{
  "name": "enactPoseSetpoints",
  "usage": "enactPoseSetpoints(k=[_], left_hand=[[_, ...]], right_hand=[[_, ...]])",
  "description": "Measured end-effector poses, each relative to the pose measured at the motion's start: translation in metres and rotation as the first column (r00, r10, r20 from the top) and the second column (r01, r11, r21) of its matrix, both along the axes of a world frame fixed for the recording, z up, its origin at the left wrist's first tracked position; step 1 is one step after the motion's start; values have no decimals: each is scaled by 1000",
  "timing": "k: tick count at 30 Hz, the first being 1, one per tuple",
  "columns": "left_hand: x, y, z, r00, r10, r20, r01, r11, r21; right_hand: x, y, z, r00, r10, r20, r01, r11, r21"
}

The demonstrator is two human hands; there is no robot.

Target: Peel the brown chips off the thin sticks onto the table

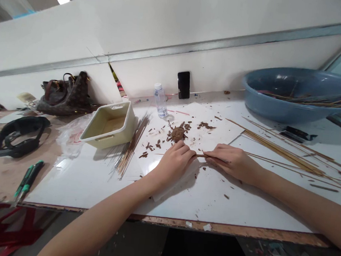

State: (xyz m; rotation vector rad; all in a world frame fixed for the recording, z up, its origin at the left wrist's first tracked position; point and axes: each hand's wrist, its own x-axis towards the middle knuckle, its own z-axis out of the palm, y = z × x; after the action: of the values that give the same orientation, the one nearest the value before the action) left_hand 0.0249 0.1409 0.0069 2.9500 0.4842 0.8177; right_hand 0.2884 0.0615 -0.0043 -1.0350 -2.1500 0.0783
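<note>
Thin wooden stick (206, 156) held level between both hands, pinched by left hand (175, 161) and right hand (230, 162), apparently for steadiness. Brown clay lump (177, 133) lies just beyond left hand, brown crumbs (206, 125) around it on white paper sheet (219, 122). Stick bundle (282, 153) beyond right hand, second bundle (130, 148) left of left hand, seemingly kept within reach.
</note>
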Motion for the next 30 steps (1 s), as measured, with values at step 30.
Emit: enactPoseSetpoints(k=[30], left_hand=[[5,-5,-4,1000,-15,12,14,995,97]], right_hand=[[-6,-7,1,998,-36,61,32,997,74]])
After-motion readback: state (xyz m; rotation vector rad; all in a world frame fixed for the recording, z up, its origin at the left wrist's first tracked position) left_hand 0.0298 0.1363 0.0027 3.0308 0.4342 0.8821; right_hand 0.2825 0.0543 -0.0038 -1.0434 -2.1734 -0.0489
